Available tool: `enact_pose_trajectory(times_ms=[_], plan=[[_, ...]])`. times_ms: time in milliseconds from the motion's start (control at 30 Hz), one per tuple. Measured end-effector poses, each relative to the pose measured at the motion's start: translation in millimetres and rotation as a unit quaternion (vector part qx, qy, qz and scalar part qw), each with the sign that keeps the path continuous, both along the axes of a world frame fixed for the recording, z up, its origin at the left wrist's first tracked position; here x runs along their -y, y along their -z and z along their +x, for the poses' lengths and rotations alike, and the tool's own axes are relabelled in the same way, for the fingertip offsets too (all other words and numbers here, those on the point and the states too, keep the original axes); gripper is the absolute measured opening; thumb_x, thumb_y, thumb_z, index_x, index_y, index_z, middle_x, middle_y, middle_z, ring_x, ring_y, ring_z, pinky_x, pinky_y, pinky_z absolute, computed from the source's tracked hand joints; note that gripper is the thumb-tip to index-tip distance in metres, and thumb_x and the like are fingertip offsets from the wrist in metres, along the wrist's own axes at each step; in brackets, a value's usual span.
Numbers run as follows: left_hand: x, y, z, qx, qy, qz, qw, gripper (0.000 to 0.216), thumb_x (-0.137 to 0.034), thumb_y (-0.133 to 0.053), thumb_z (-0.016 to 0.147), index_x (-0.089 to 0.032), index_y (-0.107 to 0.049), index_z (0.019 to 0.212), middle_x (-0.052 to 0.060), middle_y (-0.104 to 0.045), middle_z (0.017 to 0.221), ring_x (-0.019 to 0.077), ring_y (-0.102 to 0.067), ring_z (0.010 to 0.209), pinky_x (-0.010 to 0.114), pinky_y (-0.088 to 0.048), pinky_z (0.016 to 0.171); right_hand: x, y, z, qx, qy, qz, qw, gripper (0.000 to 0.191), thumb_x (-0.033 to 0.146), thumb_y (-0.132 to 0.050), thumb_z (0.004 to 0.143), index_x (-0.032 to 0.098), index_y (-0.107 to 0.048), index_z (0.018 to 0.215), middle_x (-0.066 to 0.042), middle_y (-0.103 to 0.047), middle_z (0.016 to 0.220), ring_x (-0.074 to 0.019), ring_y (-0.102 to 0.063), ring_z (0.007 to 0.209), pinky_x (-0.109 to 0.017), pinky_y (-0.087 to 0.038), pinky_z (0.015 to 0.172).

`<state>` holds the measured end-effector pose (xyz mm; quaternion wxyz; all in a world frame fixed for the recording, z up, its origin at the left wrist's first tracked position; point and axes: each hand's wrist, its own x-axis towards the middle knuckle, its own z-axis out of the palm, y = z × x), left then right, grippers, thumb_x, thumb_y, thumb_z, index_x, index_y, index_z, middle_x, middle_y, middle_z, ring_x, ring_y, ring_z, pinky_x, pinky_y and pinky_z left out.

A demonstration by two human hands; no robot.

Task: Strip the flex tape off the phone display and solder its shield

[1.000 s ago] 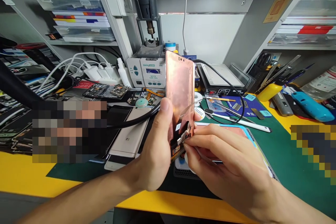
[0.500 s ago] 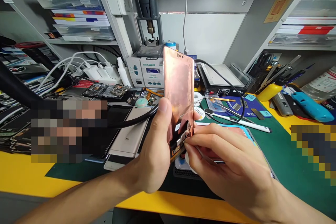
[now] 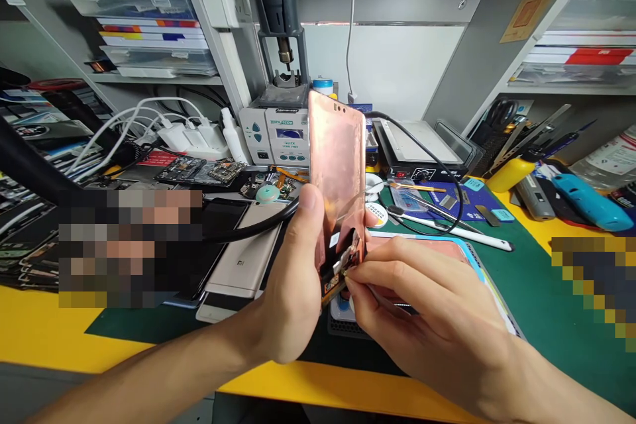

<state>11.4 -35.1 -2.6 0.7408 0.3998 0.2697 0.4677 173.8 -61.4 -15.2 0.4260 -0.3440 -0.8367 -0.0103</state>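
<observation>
Upright in my left hand (image 3: 293,278) is a phone screen panel (image 3: 340,152) with a copper-coloured back. My thumb presses its left edge, and fingertips show at its right edge. Near its lower end are a black area, a small white label and a crumpled silvery strip (image 3: 342,262). My right hand (image 3: 422,305) pinches at the panel's lower right edge, thumb and forefinger together beside that strip. What lies between those fingertips is too small to tell. Below, partly behind my right hand, a blue-rimmed tray or pad (image 3: 470,255) lies on the green mat (image 3: 556,298).
Phones, one a gold Mi phone (image 3: 243,262), lie left of my hands. Behind stands a soldering station (image 3: 278,136); a heating plate (image 3: 422,146) sits to its right. A black cable (image 3: 258,228) crosses near my left thumb. A white pen-like tool (image 3: 467,232) lies right.
The panel has turned and shifted slightly left. My right fingertips have moved a little left and down along its lower edge.
</observation>
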Motion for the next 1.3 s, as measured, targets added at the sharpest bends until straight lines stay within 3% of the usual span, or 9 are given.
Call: enact_pose_trajectory(times_ms=[167,300,633,900,1033,1133,1300], plan=[[1.1,-0.1,1.8,0.007,0.0,-0.023,1.0,0.066,-0.075,-0.048,0.094,-0.017,-0.077,0.1,0.005,-0.073,0.08,0.0224,-0.07,0.08,0.035,-0.057,0.082,0.9,1.1,-0.7,-0.003,0.002,0.023,1.0,0.015,0.002,-0.067,0.089,0.015,-0.072,0.09,-0.008,-0.081,0.09,-0.0167,-0.077,0.079,-0.028,-0.064,0.077],[2.4,-1.0,3.7,0.009,-0.003,-0.028,1.0,0.066,-0.077,-0.051,0.091,-0.016,-0.074,0.096,0.005,-0.071,0.079,0.0206,-0.068,0.076,0.033,-0.057,0.076,1.0,0.9,-0.2,-0.003,-0.005,0.026,1.0,0.014,0.002,-0.068,0.088,0.014,-0.073,0.091,-0.009,-0.081,0.091,-0.017,-0.077,0.08,-0.028,-0.063,0.078],[1.1,4.6,4.4,0.041,0.026,-0.027,0.998,0.064,-0.074,-0.048,0.095,-0.016,-0.073,0.098,0.006,-0.069,0.083,0.0212,-0.068,0.083,0.034,-0.056,0.084,1.9,1.3,-3.8,-0.021,0.024,0.051,0.998,0.013,0.003,-0.069,0.088,0.016,-0.071,0.09,-0.008,-0.081,0.091,-0.0153,-0.076,0.08,-0.024,-0.059,0.074],[1.2,-2.2,2.6,0.014,-0.003,-0.008,1.0,0.062,-0.071,-0.047,0.097,-0.016,-0.075,0.095,0.006,-0.07,0.078,0.0226,-0.072,0.078,0.033,-0.06,0.075,-2.3,-1.2,-2.4,-0.029,0.002,-0.005,1.0,0.014,-0.002,-0.066,0.087,0.011,-0.072,0.088,-0.008,-0.075,0.076,-0.0123,-0.066,0.065,-0.024,-0.054,0.062],[-3.4,-5.6,3.2,0.022,-0.024,-0.003,0.999,0.064,-0.066,-0.041,0.1,-0.015,-0.078,0.107,0.008,-0.073,0.077,0.0281,-0.075,0.086,0.034,-0.061,0.072,-2.0,-1.1,0.3,-0.041,-0.014,-0.024,0.999,0.013,-0.001,-0.067,0.087,0.01,-0.072,0.089,-0.009,-0.074,0.077,-0.0132,-0.068,0.068,-0.025,-0.054,0.063],[-8.0,-8.7,1.8,0.057,-0.019,-0.008,0.998,0.061,-0.067,-0.044,0.099,-0.017,-0.076,0.116,0.008,-0.075,0.081,0.0261,-0.076,0.081,0.032,-0.06,0.066,0.4,-4.5,3.8,-0.081,-0.034,-0.057,0.995,0.012,0.001,-0.067,0.089,0.012,-0.072,0.093,-0.006,-0.073,0.078,-0.0118,-0.065,0.066,-0.025,-0.052,0.059],[-14.0,-13.7,-2.2,0.081,-0.016,-0.02,0.996,0.062,-0.06,-0.032,0.104,-0.017,-0.076,0.106,0.01,-0.078,0.082,0.0236,-0.077,0.072,0.032,-0.063,0.065,2.4,-11.4,6.9,-0.139,-0.016,-0.114,0.984,0.013,0.005,-0.069,0.09,0.019,-0.071,0.09,-0.002,-0.074,0.078,-0.0124,-0.068,0.065,-0.024,-0.052,0.054]])
